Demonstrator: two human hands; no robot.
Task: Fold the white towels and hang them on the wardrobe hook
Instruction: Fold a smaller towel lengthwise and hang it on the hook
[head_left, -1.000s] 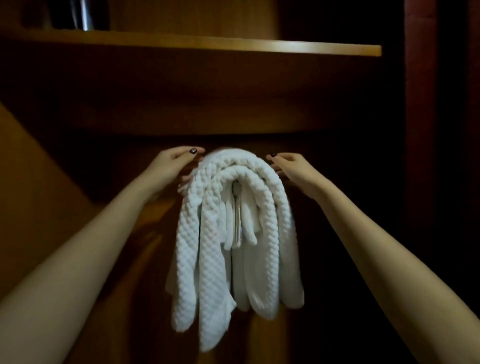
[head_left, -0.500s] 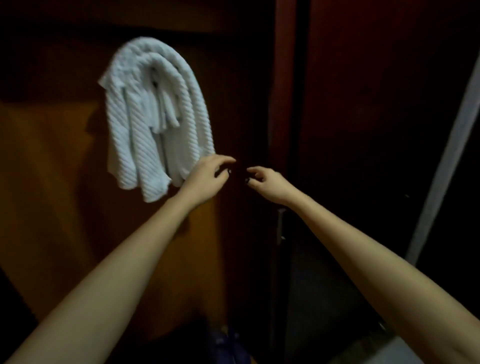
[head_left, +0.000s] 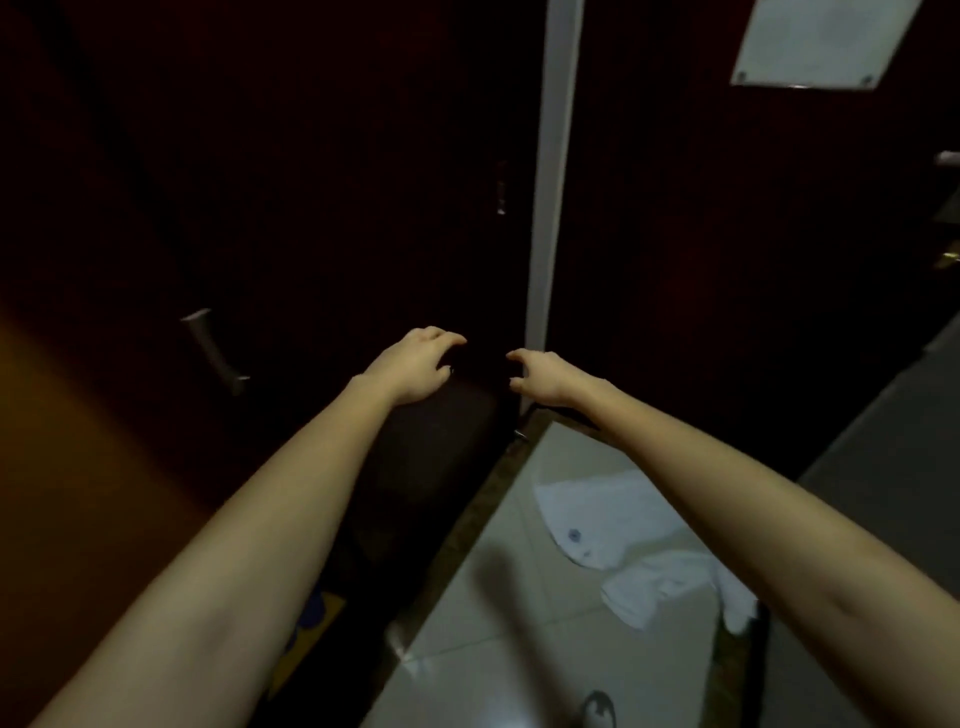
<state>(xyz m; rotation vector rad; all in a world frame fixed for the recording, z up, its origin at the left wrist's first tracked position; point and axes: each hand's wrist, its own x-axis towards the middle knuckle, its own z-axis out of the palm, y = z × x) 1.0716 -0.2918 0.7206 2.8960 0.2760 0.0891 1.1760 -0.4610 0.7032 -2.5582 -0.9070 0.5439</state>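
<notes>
The dark wardrobe door (head_left: 311, 208) is filling most of the view; the hook is not showing here. To the right the pale tiled floor (head_left: 493, 649) is running forward, and on it a white towel (head_left: 623, 525) is lying crumpled and unfolded, probably waiting for its turn. Both arms are reaching forward at the same height. The left hand (head_left: 415, 366) and the right hand (head_left: 545, 376) are hovering near each other in front of the door. The grip of each one is loose, fingers half curled, holding nothing, so both are free, I think, for going down to the towel.
</notes>
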